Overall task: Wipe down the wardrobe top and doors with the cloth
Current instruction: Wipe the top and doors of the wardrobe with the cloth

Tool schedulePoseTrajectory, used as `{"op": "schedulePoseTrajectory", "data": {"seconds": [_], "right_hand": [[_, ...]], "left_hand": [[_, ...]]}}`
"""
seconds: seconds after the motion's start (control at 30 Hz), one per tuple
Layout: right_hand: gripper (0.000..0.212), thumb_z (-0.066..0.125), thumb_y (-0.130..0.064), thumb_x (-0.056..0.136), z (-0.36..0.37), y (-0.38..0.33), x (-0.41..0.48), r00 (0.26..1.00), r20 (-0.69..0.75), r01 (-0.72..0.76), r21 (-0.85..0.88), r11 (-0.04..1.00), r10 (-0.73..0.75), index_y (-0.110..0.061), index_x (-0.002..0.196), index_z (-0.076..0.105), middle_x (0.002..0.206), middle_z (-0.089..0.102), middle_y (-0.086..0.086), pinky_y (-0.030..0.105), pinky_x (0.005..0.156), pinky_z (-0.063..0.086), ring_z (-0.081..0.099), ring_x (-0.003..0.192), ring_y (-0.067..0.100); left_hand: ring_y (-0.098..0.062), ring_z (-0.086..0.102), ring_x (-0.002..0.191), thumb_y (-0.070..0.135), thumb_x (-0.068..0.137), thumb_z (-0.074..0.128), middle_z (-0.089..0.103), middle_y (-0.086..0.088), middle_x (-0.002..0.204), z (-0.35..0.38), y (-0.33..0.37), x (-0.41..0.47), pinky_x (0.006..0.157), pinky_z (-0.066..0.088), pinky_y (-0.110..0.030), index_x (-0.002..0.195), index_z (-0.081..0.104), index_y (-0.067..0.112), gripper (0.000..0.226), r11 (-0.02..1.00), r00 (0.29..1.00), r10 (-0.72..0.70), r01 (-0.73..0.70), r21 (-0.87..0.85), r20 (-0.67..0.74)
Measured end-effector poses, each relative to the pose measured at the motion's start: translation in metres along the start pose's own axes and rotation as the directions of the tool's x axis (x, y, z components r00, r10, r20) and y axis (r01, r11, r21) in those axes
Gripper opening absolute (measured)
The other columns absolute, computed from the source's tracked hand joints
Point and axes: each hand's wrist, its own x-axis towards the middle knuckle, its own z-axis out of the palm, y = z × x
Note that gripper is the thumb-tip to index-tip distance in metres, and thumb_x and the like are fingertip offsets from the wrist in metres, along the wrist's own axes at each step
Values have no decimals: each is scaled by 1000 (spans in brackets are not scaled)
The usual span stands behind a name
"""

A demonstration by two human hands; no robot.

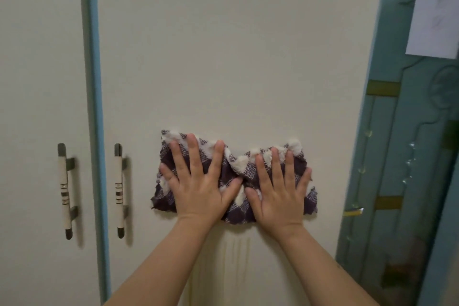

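Observation:
A purple and white checked cloth [233,164] is spread flat against the cream right wardrobe door [223,57], at about handle height. My left hand [198,181] presses on the cloth's left half with straight, spread fingers. My right hand [280,186] presses on its right half the same way. The two thumbs nearly meet at the cloth's middle. Faint wet streaks run down the door below the cloth.
The left wardrobe door [37,69] lies beyond a blue-grey vertical strip [93,82]. Each door carries a vertical bar handle [65,191] [119,190]. A teal embossed door [402,156] stands to the right, with a white paper [434,7] stuck at its top.

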Motion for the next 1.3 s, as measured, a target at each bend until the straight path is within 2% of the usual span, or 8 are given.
{"op": "schedulePoseTrajectory", "data": {"seconds": [0.2, 0.33, 0.57, 0.87, 1.1, 1.3], "right_hand": [[60, 15, -52, 96, -10, 59, 3, 1000, -6, -28, -32, 999, 28, -28, 150, 1, 158, -10, -3, 59, 110, -1, -6, 145, 23], [60, 15, -50, 96, -14, 77, 3, 999, -3, -32, -23, 999, 32, -28, 150, 0, 158, -12, -3, 58, 110, -1, -7, 145, 23], [61, 18, -50, 97, -11, 80, -21, 999, 12, -43, -1, 999, 43, -27, 150, -1, 158, -11, -2, 57, 111, -4, -7, 145, 24], [64, 21, -54, 96, -9, 83, -91, 992, 125, 5, 27, 1000, -8, -25, 150, 3, 158, -7, 2, 61, 111, 2, -5, 145, 29], [64, 17, -51, 97, -13, 69, -96, 987, 158, -8, 26, 1000, 4, -19, 150, 3, 158, -7, 7, 61, 110, -1, -4, 144, 31], [67, 19, -55, 95, -9, 46, -99, 979, 185, 75, 46, 996, -82, -19, 150, 8, 158, -3, 8, 61, 111, 0, -1, 144, 33]], "left_hand": [[-35, -15, 141, 69, 81, 29, -19, -8, 154, 10, 70, 12, 106, -7, -62, 145, 11, 36, 74, 999, 999, 38, -38, -31, -7], [-34, -14, 141, 68, 83, 26, -19, -8, 154, 15, 90, 15, 106, -5, -63, 145, 13, 37, 70, 999, 999, 33, -33, -25, -16], [-32, -14, 141, 73, 81, 24, -21, -5, 154, 16, 87, -1, 105, -5, -64, 145, 9, 38, 74, 998, 998, 57, -57, -33, -6], [-35, -10, 142, 75, 81, 23, -14, -7, 156, 20, 78, -76, 104, -2, -66, 145, 10, 36, 76, 997, 995, 68, -70, 29, 79], [-33, -8, 142, 75, 81, 24, -12, -6, 156, 19, 72, -86, 106, -1, -63, 146, 8, 35, 78, 997, 996, 59, -62, 51, 69], [-33, -4, 143, 74, 83, 22, -8, -5, 157, 17, 36, -108, 105, 3, -63, 146, 9, 34, 76, 995, 996, 38, -45, 90, 79]]}}
